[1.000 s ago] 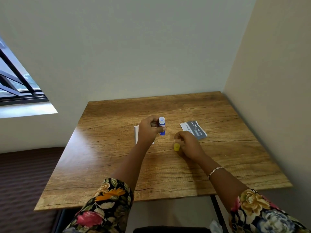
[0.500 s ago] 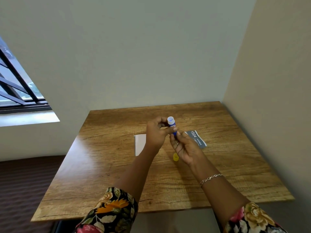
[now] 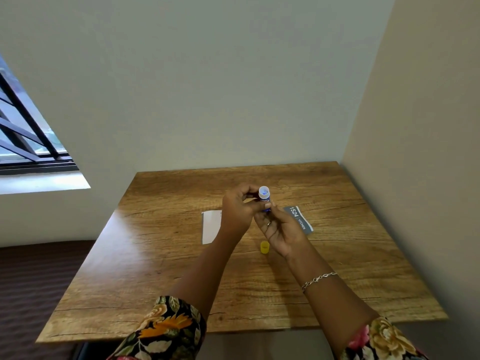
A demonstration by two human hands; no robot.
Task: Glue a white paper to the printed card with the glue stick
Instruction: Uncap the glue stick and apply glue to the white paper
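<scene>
Glue stick [image 3: 264, 201]: blue tube with a white collar, blue glue at its open top, and a red mark on the label. Cap [image 3: 264, 247]: yellow. Paper [image 3: 211, 226]: plain white. Printed card [image 3: 298, 220]: grey with white lettering and a white edge. Counter [image 3: 161, 258]: warm brown wood grain with darker streaks. Sleeves [image 3: 168, 331]: black, floral in orange, cream and pink. Bracelet [image 3: 319, 279]: silver chain. Walls: pale grey-green and beige.

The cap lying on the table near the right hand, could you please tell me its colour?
Yellow. The cap shows best in the head view, the only one.
</scene>
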